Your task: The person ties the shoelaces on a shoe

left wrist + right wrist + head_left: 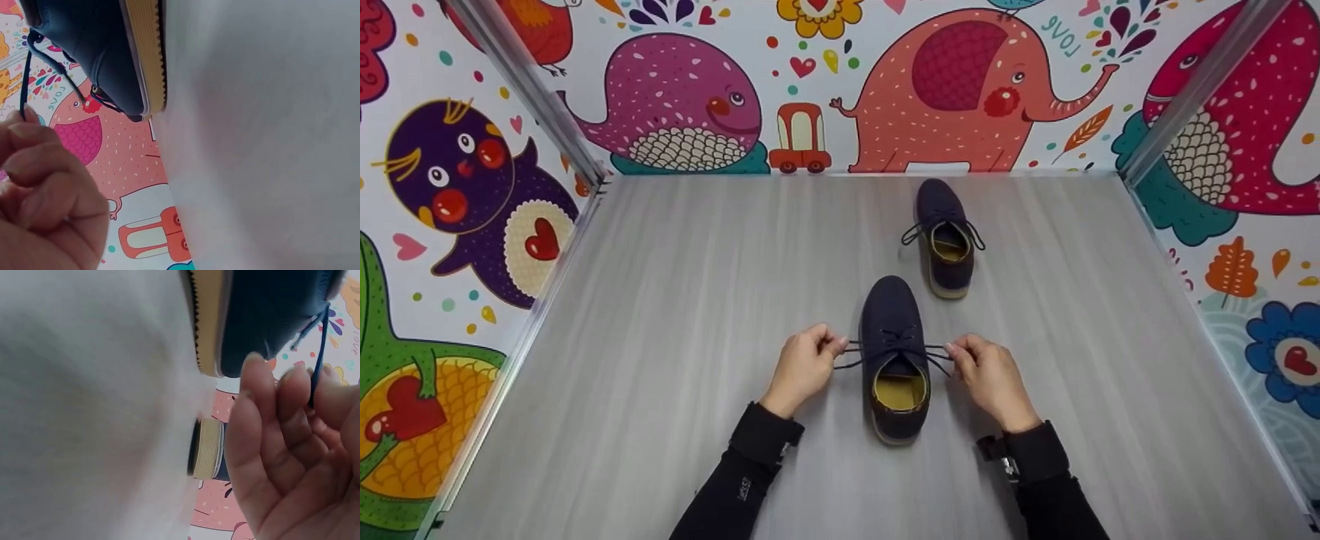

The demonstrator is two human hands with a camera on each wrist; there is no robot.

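A dark navy lace-up shoe with a tan sole stands upright on the surface, its toe pointing away from me. On its left side my left hand pinches a shoelace between thumb and fingers. My right hand pinches a shoelace on the opposite side. The laces stretch sideways over the shoe's throat, and a loose lace end hangs near each hand. Both hands are beside the shoe, apart from its body.
A second navy shoe, its laces in a bow, stands farther back and slightly right. The grey wood-grain surface is bordered by cartoon-printed panels at the back and sides, with metal posts at the corners.
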